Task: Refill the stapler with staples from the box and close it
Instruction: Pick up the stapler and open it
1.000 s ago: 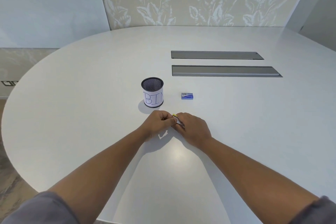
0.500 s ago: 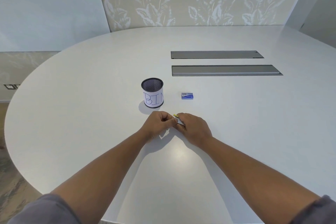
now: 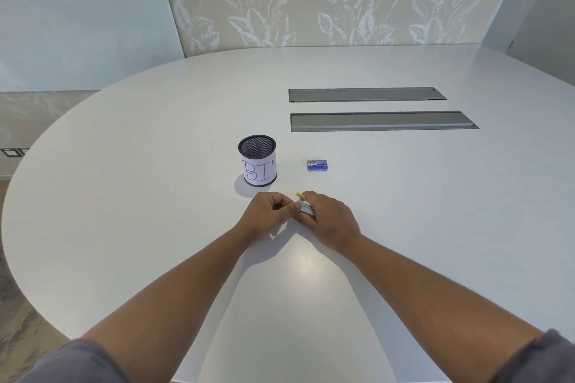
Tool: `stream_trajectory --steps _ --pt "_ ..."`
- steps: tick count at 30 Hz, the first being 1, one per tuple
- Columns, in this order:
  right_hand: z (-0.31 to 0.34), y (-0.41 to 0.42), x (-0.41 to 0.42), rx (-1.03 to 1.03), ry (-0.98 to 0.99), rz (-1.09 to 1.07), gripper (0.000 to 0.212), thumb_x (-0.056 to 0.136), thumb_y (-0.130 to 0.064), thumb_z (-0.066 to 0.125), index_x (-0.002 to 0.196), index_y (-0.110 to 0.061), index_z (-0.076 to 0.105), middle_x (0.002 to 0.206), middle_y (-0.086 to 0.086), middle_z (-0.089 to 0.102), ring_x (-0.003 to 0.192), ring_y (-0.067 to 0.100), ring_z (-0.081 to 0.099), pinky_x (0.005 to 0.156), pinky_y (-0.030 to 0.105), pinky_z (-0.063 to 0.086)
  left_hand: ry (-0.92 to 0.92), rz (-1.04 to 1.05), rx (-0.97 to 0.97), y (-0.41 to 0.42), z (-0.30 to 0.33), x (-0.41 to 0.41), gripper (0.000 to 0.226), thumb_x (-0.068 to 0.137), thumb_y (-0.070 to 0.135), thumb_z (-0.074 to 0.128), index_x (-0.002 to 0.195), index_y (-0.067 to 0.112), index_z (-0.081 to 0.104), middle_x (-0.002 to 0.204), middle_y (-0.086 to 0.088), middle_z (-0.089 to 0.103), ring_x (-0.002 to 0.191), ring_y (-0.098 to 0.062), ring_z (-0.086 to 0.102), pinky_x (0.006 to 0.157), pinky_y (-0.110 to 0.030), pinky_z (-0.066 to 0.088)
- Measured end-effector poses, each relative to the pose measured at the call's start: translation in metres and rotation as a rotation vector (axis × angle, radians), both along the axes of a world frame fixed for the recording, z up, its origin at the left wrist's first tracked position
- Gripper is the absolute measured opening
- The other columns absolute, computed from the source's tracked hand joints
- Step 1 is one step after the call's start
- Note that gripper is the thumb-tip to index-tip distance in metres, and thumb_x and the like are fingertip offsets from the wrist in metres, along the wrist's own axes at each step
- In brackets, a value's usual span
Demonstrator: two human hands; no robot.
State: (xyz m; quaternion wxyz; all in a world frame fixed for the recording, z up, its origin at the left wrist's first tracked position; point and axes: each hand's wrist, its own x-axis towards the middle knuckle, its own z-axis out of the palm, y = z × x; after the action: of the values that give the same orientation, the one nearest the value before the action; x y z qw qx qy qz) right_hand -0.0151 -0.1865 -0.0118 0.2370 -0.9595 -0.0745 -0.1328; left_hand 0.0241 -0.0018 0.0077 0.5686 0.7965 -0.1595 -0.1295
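Stapler point(image 3: 306, 208) unmoved, both hands clasping.

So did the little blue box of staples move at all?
No. The small blue cardboard staple box sits where it was, right of the black mesh cup labelled BIN, in front of the grey table slots.

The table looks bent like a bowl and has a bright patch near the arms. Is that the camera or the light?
Both, in the head view: the wide-angle lens curves the table edge, and the pale patch between the forearms is glare off its glossy top. Soft shadows lie under the left hand, the right hand and the mesh cup. The stapler between the fingers is too small to show detail.
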Motion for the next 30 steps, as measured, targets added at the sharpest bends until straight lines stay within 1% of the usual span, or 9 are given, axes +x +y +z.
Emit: stream_trajectory --steps 2,7,11,15,19,22,26,29,30 --pt "-0.0013 -0.0005 0.0005 0.011 -0.005 -0.007 0.048 0.097 -0.065 0.047 0.118 -0.023 0.058 0.098 -0.003 0.069 0.085 0.022 0.063 0.066 0.032 0.044 -0.002 -0.001 -0.012 0.001 -0.0004 -0.0005 0.023 0.089 0.036 0.074 0.079 0.015 0.076 0.061 -0.006 0.064 0.046 -0.017 0.048 0.045 -0.019 0.038" --pt "-0.0008 -0.0023 -0.0015 0.096 -0.007 0.001 0.061 0.095 -0.062 0.054 0.137 -0.018 0.054 0.126 0.003 0.067 0.109 0.023 0.063 0.085 0.036 0.049 -0.012 0.002 -0.012 0.0005 0.0 -0.0006 0.026 0.089 0.041 0.073 0.08 0.018 0.078 0.063 -0.01 0.068 0.046 -0.017 0.049 0.047 -0.021 0.039" --pt "0.0008 -0.0011 -0.0013 0.09 0.003 -0.018 0.06 0.093 -0.064 0.056 0.131 -0.018 0.056 0.114 0.002 0.067 0.099 0.022 0.062 0.08 0.037 0.051 0.001 0.008 -0.018 0.0014 -0.0004 0.0005 0.024 0.094 0.034 0.069 0.084 0.013 0.077 0.067 -0.009 0.069 0.049 -0.016 0.052 0.048 -0.023 0.042" --pt "0.0012 0.0009 -0.0009 0.028 0.022 -0.031 0.056 0.093 -0.069 0.045 0.107 -0.017 0.059 0.091 -0.001 0.065 0.082 0.023 0.059 0.068 0.038 0.049 0.004 0.029 -0.029 0.0026 -0.0029 0.002 0.024 0.096 0.03 0.067 0.086 0.011 0.076 0.067 -0.005 0.068 0.054 -0.013 0.055 0.05 -0.023 0.043" --pt "-0.0005 0.0018 -0.0004 -0.036 0.012 -0.001 0.048 0.099 -0.062 0.043 0.086 -0.016 0.051 0.076 0.0 0.06 0.067 0.024 0.051 0.057 0.036 0.036 -0.004 0.033 -0.017 0.0019 -0.0048 0.0027 0.025 0.096 0.031 0.066 0.086 0.011 0.075 0.064 -0.001 0.066 0.055 -0.011 0.054 0.047 -0.022 0.041" --pt "-0.0003 0.0013 -0.0006 -0.04 0.002 0.004 0.042 0.1 -0.058 0.046 0.085 -0.019 0.049 0.074 0.0 0.058 0.066 0.024 0.048 0.057 0.035 0.033 -0.006 0.028 -0.024 0.0022 -0.0054 0.0028 0.024 0.097 0.03 0.065 0.086 0.011 0.076 0.064 0.003 0.066 0.059 -0.014 0.056 0.045 -0.021 0.041" --pt "0.0 0.0021 -0.0006 -0.018 -0.009 -0.011 0.045 0.099 -0.059 0.047 0.091 -0.015 0.054 0.079 0.003 0.063 0.07 0.026 0.054 0.058 0.037 0.039 -0.018 0.024 -0.039 0.0012 -0.0052 0.0019 0.023 0.098 0.027 0.065 0.088 0.009 0.075 0.061 0.012 0.068 0.056 -0.009 0.055 0.044 -0.014 0.04" --pt "-0.0016 0.0013 -0.0009 -0.028 -0.015 0.015 0.042 0.101 -0.056 0.048 0.088 -0.016 0.053 0.076 0.003 0.062 0.067 0.025 0.05 0.057 0.036 0.035 -0.015 0.024 -0.035 0.0009 -0.0042 0.0012 0.024 0.097 0.029 0.065 0.087 0.01 0.076 0.062 0.009 0.067 0.058 -0.011 0.055 0.045 -0.016 0.041" --pt "-0.0016 0.0012 -0.001 -0.029 -0.016 0.012 0.042 0.1 -0.056 0.048 0.087 -0.017 0.052 0.075 0.002 0.06 0.066 0.024 0.048 0.057 0.036 0.034 -0.008 0.026 -0.035 0.0009 -0.004 0.0011 0.024 0.097 0.029 0.065 0.087 0.011 0.075 0.064 0.004 0.068 0.059 -0.013 0.055 0.045 -0.018 0.041"
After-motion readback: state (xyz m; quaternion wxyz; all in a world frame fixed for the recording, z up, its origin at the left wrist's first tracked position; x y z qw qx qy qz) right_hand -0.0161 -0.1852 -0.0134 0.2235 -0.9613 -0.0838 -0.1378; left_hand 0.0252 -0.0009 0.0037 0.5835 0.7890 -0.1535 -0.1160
